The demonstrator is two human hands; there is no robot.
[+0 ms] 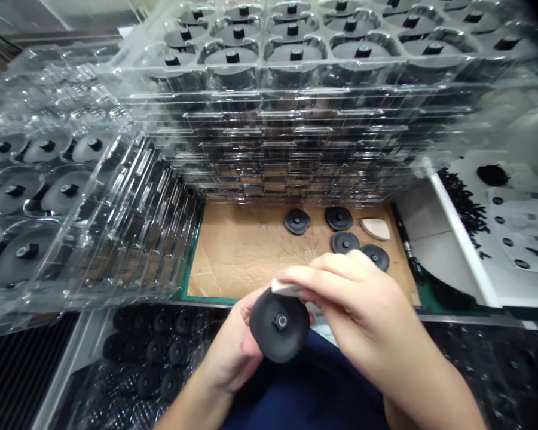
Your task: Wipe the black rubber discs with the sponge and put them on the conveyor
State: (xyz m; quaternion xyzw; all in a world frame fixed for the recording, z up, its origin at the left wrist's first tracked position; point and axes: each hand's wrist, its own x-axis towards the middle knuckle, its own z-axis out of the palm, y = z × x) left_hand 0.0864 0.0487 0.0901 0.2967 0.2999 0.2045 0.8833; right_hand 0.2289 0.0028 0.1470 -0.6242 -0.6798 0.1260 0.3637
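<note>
My left hand (233,340) is closed around a black rounded disc (269,340) with a small raised hub at its centre, tilted so that its face shows. Pinched in the fingers of my right hand (358,292) is a small cream-white pad (284,288), touching the disc's upper rim; its material I cannot make out. Beyond my hands, on a brown cardboard sheet (233,251), lie several similar black discs (297,221). Near them, at the right, rests a cream wedge-shaped piece (376,229).
Tall stacks of clear plastic trays (291,113) holding dark discs stand behind the cardboard, with more trays (130,197) at the left. At the right, a white box (459,239) sits by a pile of small black parts (464,200). More discs (161,346) show low at the left.
</note>
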